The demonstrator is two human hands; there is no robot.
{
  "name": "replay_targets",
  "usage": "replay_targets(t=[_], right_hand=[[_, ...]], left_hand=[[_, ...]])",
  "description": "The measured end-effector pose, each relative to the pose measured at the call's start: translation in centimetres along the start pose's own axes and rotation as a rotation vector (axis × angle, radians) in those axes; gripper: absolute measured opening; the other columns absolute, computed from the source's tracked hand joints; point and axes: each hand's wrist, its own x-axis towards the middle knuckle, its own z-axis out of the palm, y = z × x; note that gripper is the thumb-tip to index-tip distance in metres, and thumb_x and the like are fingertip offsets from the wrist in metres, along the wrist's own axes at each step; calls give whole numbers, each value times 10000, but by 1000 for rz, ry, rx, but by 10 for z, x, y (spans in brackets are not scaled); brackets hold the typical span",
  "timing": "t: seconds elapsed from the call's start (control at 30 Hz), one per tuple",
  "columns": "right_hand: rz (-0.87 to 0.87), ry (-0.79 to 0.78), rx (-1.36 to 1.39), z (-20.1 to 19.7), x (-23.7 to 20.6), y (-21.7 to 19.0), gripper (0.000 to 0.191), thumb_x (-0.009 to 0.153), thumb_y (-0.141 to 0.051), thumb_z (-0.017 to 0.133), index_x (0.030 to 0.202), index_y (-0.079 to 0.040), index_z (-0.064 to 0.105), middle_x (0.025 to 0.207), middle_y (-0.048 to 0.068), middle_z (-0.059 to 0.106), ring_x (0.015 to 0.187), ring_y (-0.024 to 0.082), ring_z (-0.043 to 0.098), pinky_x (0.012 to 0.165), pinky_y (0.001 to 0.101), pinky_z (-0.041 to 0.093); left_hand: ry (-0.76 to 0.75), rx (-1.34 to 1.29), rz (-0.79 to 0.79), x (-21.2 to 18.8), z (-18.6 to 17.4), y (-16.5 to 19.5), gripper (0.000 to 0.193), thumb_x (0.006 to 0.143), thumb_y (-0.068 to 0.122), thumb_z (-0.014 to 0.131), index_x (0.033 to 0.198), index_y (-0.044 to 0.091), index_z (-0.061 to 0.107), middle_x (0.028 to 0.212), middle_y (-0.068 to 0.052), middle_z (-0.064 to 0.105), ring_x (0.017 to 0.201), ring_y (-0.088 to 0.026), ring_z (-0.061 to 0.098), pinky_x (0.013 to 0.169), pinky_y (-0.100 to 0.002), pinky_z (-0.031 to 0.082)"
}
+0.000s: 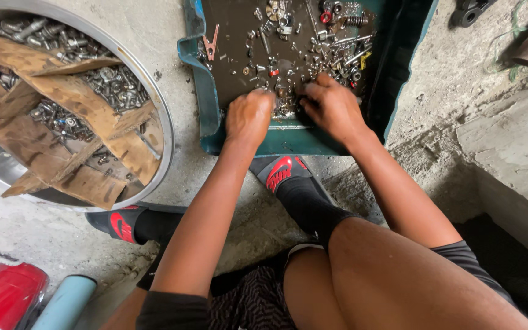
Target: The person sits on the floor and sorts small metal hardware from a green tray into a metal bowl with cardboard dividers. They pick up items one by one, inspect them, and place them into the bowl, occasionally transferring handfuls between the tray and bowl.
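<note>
Right now we are crouching on the concrete floor (435, 91) and working both hands into a shallow teal plastic tray (210, 104) at the top centre of the frame. Our left hand (249, 116) is curled knuckles-up over the heap of small grey metal screws, nuts and washers (288, 61); our right hand (332, 105) is lying just beside it with fingers bent into the same heap. We cannot tell whether either hand is pinching a piece, since the fingertips are hidden.

We are judging the risks: sharp threads or burrs could be nicking our bare fingers as we rake, and small pieces could be spilling over the tray's low rim onto the floor, where they would be hard to find.

At the upper left, a round shiny steel basin (163, 131) is holding more bolts and nuts (114, 82), split into sections by torn brown cardboard dividers (74, 98). Those dividers are sagging, so sorted pieces could be mixing.
</note>
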Motion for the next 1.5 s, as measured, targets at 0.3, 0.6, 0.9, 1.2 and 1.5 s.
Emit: replay_targets(t=[0.3, 0.6, 0.9, 1.2, 1.5], right_hand=[[-20, 7, 69, 4, 4, -5, 221, 914, -162, 754, 1110, -68, 714, 987, 147, 629, 853, 367, 658, 728, 460, 529], [-88, -42, 79, 7, -4, -15, 185, 926, -163, 745, 1078, -66, 702, 988, 141, 652, 871, 367, 666, 744, 463, 536], [-83, 53, 390, 6, 1, -7, 185, 944, -73, 686, 1125, -37, 667, 1030, 94, 660, 907, 237, 663, 752, 350, 536], [-67, 280, 868, -39, -13, -23, 208, 1074, -20, 706, 1263, 38, 643, 1125, 17, 574, 931, 42, 547, 819, 181, 465], [-339, 143, -4, -1, 38, -26, 191, 911, -113, 806, 1088, -72, 747, 1109, 157, 563, 1065, 345, 540, 909, 452, 472]], left_hand=[[-156, 120, 71, -13, -4, -11, 127, 893, 50, 578, 925, 66, 699, 882, -146, 704, 821, -362, 724, 697, -480, 577], [-180, -382, -317, -20, -25, 6, 139, 932, 172, 617, 1024, 68, 622, 776, -212, 688, 773, -440, 670, 679, -541, 517], [-204, -1550, -259, -11, -53, 7, 240, 908, 183, 428, 972, 38, 608, 840, -39, 615, 702, -91, 539, 540, -225, 411], [-121, -1459, -462, 42, -91, 36, 511, 1012, 523, 461, 963, 63, 678, 849, -29, 688, 710, -102, 686, 540, -238, 549], [75, -810, -201, 38, -95, 21, 409, 1072, 411, 607, 908, 49, 705, 796, -71, 746, 706, -187, 720, 642, -338, 578]])
